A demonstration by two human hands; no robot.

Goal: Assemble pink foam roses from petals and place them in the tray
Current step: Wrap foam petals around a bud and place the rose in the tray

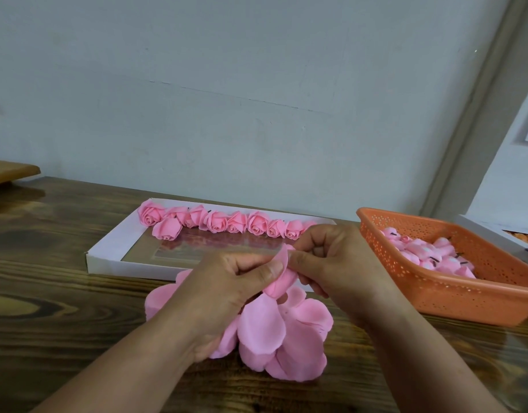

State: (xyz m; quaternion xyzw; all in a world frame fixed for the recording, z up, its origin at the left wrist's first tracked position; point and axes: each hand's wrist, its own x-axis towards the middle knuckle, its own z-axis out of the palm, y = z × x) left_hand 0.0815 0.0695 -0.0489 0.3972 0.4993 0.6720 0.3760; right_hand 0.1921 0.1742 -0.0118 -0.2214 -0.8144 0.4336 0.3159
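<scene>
Nearest: pile of loose pink foam petals (283, 338) on the dark wood table (63, 293), spread under & between both wrists, some overlapping. Just above the pile, both hands meet over a part-made rose (282, 278): a rolled pink bud w/ a petal wrapped round it. Left hand (227, 290) grips it from the left, thumb pressed on the petal's side, fingers curled behind. Right hand (337, 260) pinches the petal's top edge btw thumb & forefinger, other fingers curled in; how tight, can't tell. Behind the hands: flat white tray (107, 257) w/ glossy base, lying lengthwise on the table, near edge touching or just beside the pile. Finished roses (218, 222) sit in a row along the tray's far side, one more (167, 228) just in front of the row at the left end. To the right, apart from the tray: orange perforated basket (435, 293) holding pink buds (429, 254) w/ short dark stems. Farthest: pale wall (256, 84), wooden board's (9, 171) edge at far left.
</scene>
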